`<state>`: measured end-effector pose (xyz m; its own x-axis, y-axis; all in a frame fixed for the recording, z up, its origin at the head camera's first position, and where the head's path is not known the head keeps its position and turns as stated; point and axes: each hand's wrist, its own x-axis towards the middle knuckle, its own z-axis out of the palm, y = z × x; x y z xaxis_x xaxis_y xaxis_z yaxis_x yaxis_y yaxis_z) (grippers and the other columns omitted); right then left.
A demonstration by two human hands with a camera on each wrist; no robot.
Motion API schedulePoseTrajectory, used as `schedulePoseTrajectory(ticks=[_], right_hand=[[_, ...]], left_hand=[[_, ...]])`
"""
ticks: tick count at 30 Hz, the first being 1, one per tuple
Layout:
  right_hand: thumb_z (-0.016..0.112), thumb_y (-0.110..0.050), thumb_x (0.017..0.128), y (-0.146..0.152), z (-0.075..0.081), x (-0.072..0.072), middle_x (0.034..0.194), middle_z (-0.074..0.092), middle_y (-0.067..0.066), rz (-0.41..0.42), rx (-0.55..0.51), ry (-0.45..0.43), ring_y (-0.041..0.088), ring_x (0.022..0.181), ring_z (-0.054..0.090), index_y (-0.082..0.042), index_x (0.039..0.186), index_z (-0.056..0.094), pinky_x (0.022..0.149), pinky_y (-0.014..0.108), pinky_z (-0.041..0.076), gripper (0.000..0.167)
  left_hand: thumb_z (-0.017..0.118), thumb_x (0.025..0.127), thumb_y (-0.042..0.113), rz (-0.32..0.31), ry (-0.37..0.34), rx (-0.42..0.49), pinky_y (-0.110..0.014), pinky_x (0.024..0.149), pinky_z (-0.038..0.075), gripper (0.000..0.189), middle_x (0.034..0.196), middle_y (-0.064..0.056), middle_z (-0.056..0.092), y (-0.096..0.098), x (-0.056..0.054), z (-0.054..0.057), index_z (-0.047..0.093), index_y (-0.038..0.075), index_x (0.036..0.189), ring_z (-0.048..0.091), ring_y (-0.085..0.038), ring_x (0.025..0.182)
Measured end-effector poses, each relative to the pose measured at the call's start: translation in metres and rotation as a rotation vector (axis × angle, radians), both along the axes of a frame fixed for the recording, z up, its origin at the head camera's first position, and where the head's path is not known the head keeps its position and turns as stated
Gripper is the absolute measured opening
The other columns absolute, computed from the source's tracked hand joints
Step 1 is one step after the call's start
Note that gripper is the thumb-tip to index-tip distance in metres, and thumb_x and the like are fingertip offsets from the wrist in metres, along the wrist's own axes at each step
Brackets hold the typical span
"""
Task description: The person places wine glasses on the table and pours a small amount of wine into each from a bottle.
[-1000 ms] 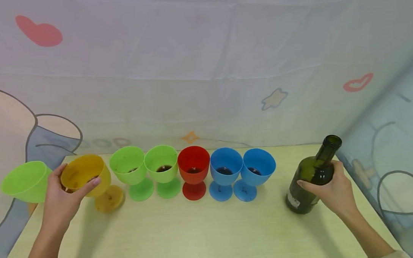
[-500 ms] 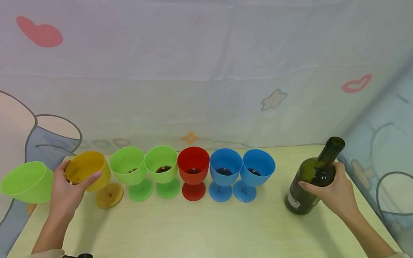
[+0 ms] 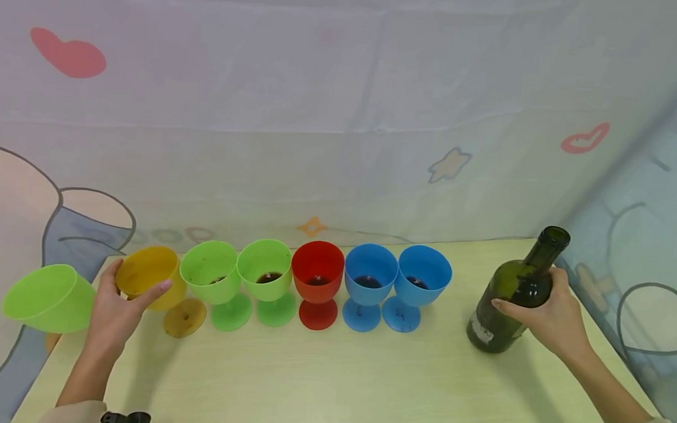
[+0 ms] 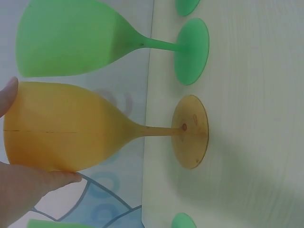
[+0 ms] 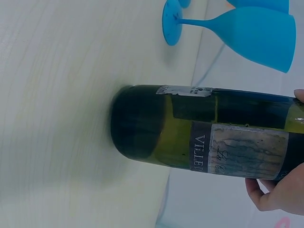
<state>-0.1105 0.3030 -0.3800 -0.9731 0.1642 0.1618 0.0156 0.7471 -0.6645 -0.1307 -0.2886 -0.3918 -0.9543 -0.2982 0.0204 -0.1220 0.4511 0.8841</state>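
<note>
My left hand holds a yellow goblet by its bowl, thumb on the near side and fingers round the left. The left wrist view shows this goblet upright, its round foot right at the tabletop, beside a green goblet. At the right, my right hand grips a dark green wine bottle round its upper body. The bottle is uncorked, and its torn label shows in the right wrist view. Its base is right at the tabletop.
To the right of the yellow goblet stand two green goblets, a red one and two blue ones, with dark liquid inside. Another green goblet stands far left. A patterned cloth hangs behind the table.
My left hand has shifted the yellow goblet right and back, closer to the row of goblets. The bottle's neck has tipped slightly to the right in my right hand.
</note>
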Motion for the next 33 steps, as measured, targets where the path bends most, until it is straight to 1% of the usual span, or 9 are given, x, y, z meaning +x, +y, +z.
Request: schedulePoseTrajectory(ticks=[9, 19, 20, 22, 24, 27, 29, 31, 33], right_hand=[[0.073, -0.033, 0.076, 0.004, 0.000, 0.001, 0.117, 0.038, 0.034, -0.017, -0.026, -0.013, 0.049, 0.098, 0.044, 0.006, 0.131, 0.019, 0.068, 0.053, 0.041, 0.087], [0.072, -0.033, 0.077, 0.010, -0.003, 0.002, 0.118, 0.038, 0.033, -0.033, -0.048, -0.028, 0.050, 0.101, 0.044, 0.003, 0.132, 0.018, 0.069, 0.054, 0.040, 0.086], [0.072, -0.033, 0.077, 0.010, -0.003, 0.002, 0.118, 0.038, 0.033, -0.035, -0.048, -0.029, 0.050, 0.101, 0.044, 0.003, 0.132, 0.018, 0.069, 0.054, 0.040, 0.086], [0.073, -0.033, 0.077, 0.011, -0.003, 0.002, 0.118, 0.038, 0.033, -0.036, -0.047, -0.027, 0.049, 0.100, 0.044, 0.003, 0.132, 0.018, 0.069, 0.054, 0.040, 0.086], [0.073, -0.033, 0.077, 0.011, -0.004, 0.002, 0.118, 0.038, 0.033, -0.035, -0.051, -0.028, 0.049, 0.100, 0.044, 0.003, 0.132, 0.018, 0.069, 0.053, 0.040, 0.085], [0.072, -0.033, 0.077, 0.011, -0.004, 0.002, 0.118, 0.038, 0.033, -0.036, -0.056, -0.035, 0.049, 0.100, 0.043, 0.002, 0.133, 0.018, 0.069, 0.053, 0.040, 0.086], [0.072, -0.033, 0.077, 0.011, -0.004, 0.002, 0.119, 0.038, 0.033, -0.038, -0.059, -0.041, 0.049, 0.101, 0.043, 0.002, 0.134, 0.017, 0.069, 0.053, 0.040, 0.087], [0.072, -0.034, 0.077, 0.012, -0.004, 0.002, 0.119, 0.038, 0.033, -0.041, -0.061, -0.046, 0.049, 0.101, 0.043, 0.002, 0.134, 0.016, 0.069, 0.053, 0.040, 0.087], [0.072, -0.034, 0.077, 0.012, -0.004, 0.002, 0.119, 0.037, 0.033, -0.043, -0.063, -0.047, 0.049, 0.101, 0.043, 0.002, 0.134, 0.016, 0.069, 0.053, 0.040, 0.087]], left_hand=[[0.062, 0.086, 0.034, -0.054, -0.045, -0.029, -0.055, 0.102, 0.019, 0.098, 0.148, -0.024, -0.001, -0.002, 0.002, 0.001, -0.011, 0.003, 0.144, 0.012, -0.042, 0.133], [0.062, 0.086, 0.035, -0.077, -0.042, -0.034, -0.056, 0.102, 0.019, 0.098, 0.149, -0.023, -0.003, -0.001, 0.003, 0.003, -0.011, 0.005, 0.144, 0.011, -0.042, 0.133], [0.062, 0.087, 0.034, -0.083, -0.031, -0.033, -0.056, 0.102, 0.018, 0.097, 0.149, -0.023, -0.001, -0.001, 0.004, 0.003, -0.010, 0.005, 0.144, 0.010, -0.041, 0.133], [0.063, 0.086, 0.031, -0.092, 0.009, -0.027, -0.056, 0.103, 0.014, 0.089, 0.147, -0.024, 0.011, -0.001, 0.004, 0.003, 0.001, 0.004, 0.145, 0.014, -0.039, 0.133], [0.064, 0.086, 0.028, -0.099, 0.054, -0.016, -0.056, 0.104, 0.009, 0.078, 0.141, -0.022, 0.021, -0.001, 0.006, 0.004, 0.014, 0.002, 0.140, 0.014, -0.036, 0.133], [0.062, 0.087, 0.029, -0.096, 0.065, -0.024, -0.054, 0.105, 0.006, 0.075, 0.144, -0.019, 0.019, -0.001, 0.013, 0.011, 0.016, 0.006, 0.141, 0.010, -0.031, 0.136], [0.059, 0.089, 0.030, -0.087, 0.044, -0.042, -0.048, 0.107, 0.007, 0.081, 0.150, -0.017, 0.008, -0.001, 0.019, 0.018, 0.007, 0.007, 0.146, 0.003, -0.028, 0.137], [0.058, 0.089, 0.031, -0.065, 0.027, -0.081, -0.034, 0.108, 0.012, 0.086, 0.151, -0.014, 0.000, -0.004, 0.026, 0.027, -0.001, 0.006, 0.146, 0.003, -0.026, 0.138], [0.060, 0.088, 0.029, -0.024, 0.046, -0.122, -0.020, 0.105, 0.018, 0.082, 0.151, -0.012, 0.007, -0.007, 0.031, 0.035, 0.006, 0.006, 0.146, 0.009, -0.022, 0.137]])
